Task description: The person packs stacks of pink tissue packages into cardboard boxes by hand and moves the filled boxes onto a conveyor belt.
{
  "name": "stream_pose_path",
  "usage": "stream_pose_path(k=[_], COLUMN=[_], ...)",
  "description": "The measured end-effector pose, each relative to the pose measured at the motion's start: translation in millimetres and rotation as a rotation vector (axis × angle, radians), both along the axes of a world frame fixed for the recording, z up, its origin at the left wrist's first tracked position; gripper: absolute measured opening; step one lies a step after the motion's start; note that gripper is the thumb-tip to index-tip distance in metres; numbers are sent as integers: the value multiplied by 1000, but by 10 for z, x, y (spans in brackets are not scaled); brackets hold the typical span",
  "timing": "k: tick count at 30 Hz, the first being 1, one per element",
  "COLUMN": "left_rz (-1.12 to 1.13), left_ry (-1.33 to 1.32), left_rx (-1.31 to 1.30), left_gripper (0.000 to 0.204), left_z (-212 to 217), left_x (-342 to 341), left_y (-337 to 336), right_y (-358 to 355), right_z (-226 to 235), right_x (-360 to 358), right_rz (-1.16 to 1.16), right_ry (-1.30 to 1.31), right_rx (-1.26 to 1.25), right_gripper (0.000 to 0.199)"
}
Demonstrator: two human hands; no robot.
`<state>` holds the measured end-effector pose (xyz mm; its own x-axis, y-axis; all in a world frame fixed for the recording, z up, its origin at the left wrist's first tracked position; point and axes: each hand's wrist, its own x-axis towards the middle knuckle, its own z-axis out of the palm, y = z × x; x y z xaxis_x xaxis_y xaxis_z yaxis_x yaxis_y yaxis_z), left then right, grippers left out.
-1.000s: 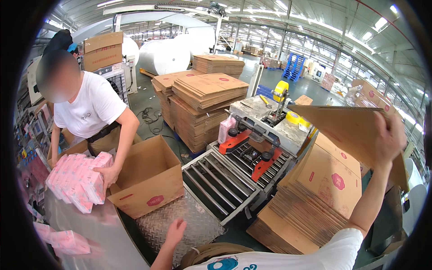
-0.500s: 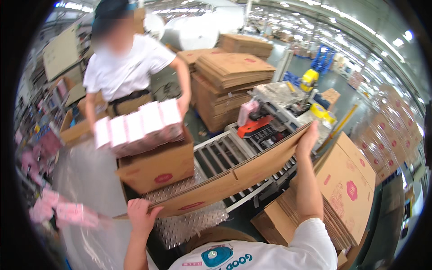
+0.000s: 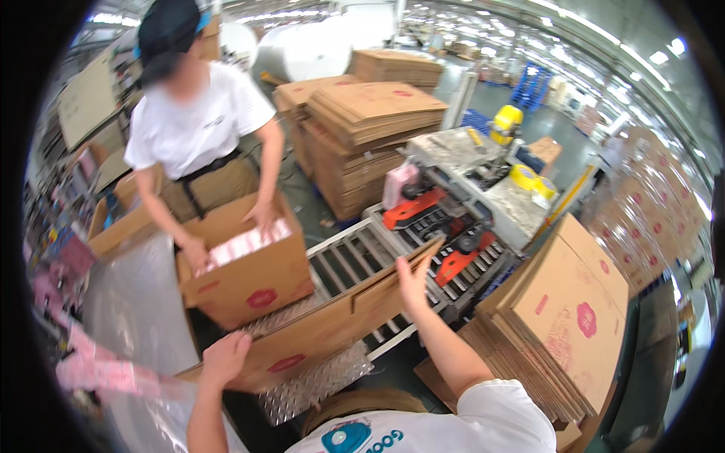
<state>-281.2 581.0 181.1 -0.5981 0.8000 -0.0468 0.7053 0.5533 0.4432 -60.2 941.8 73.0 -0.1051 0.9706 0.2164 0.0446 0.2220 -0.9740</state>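
A long, mostly flat cardboard carton (image 3: 325,332) with a red printed mark stands on edge in front of me. My left hand (image 3: 225,361) is closed over its left upper edge, thumb toward the near panel. At the other end, my right hand (image 3: 414,287) holds the carton with fingers fairly straight; its exact grip is partly hidden. Across from me, a co-worker (image 3: 204,113) in a white shirt and dark cap has both hands inside an upright open carton (image 3: 249,283). Pink-and-white packs (image 3: 249,241) show inside that carton, between the co-worker's hands.
A roller conveyor (image 3: 355,260) runs right to a machine with orange parts (image 3: 414,209). Flattened cartons (image 3: 566,325) are stacked at my right, with another pile (image 3: 370,113) behind. A textured metal plate (image 3: 317,385) lies below my carton; a smooth sheet surface (image 3: 128,302) extends left.
My right hand has moved left and inward with the carton's right end, which now spans less width. The co-worker has lowered the row of packs into the upright carton.
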Motion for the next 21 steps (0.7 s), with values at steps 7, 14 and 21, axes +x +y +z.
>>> stream_pose_path(k=[7, 14, 21], left_rz=[-8, 476, -331], left_ry=[-8, -812, 250], left_rx=[-270, 526, -131], left_gripper=[40, 28, 77], left_z=[-126, -650, -1623], left_x=[-374, -684, 786], left_y=[150, -120, 476], right_y=[47, -172, -422], right_z=[432, 1170, 385], right_x=[609, 636, 507], right_rz=[369, 1153, 1394], right_ry=[-149, -850, -1662], right_rx=[-198, 383, 529], right_gripper=[78, 72, 97])
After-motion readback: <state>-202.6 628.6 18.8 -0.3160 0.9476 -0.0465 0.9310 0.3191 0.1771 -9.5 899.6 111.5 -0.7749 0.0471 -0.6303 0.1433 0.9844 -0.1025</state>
